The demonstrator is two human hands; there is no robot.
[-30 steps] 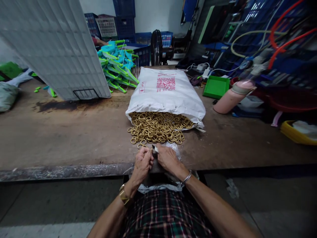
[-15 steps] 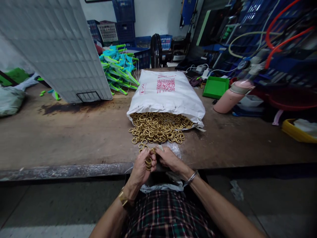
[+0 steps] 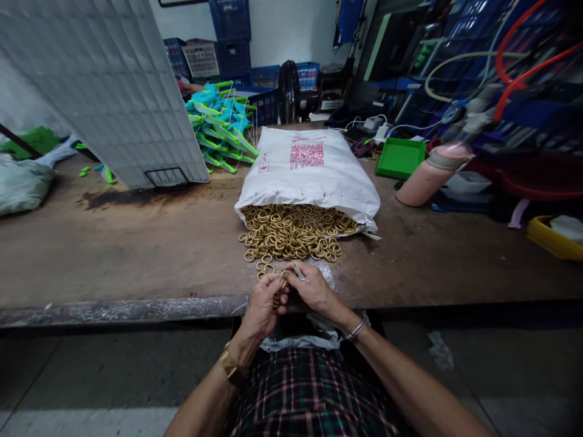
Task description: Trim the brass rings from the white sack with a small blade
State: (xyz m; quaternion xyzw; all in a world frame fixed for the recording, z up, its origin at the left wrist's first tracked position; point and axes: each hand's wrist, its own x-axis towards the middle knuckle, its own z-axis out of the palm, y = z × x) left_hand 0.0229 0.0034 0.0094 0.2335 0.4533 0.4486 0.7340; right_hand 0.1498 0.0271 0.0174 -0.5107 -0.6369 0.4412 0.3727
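Note:
Several brass-coloured rings (image 3: 276,300) are bunched in my left hand (image 3: 263,303), its fingers curled round them at the table's front edge. One ring (image 3: 285,277) stands upright between the fingertips of both hands. My right hand (image 3: 314,290) is closed, thumb and finger pinching that ring's side. A small pale, metallic-looking tool (image 3: 299,271) sticks out of the right fist; its kind cannot be made out. Just beyond my hands, a heap of brass rings (image 3: 291,240) spills from the mouth of a white woven sack (image 3: 282,182). A few loose rings (image 3: 265,267) lie near my left fingertips.
A grey ribbed panel (image 3: 113,97) stands at the left, beside stacked green and blue plastic parts (image 3: 223,124). To the right are a green tray (image 3: 401,158), a pink bottle (image 3: 430,176) and a yellow tray (image 3: 553,240). Orange hoses (image 3: 503,60) hang above.
The ring between my fingertips now shows more plainly, turned upright. My right hand has shifted slightly, and the small tool shows more. The whole view has moved a little.

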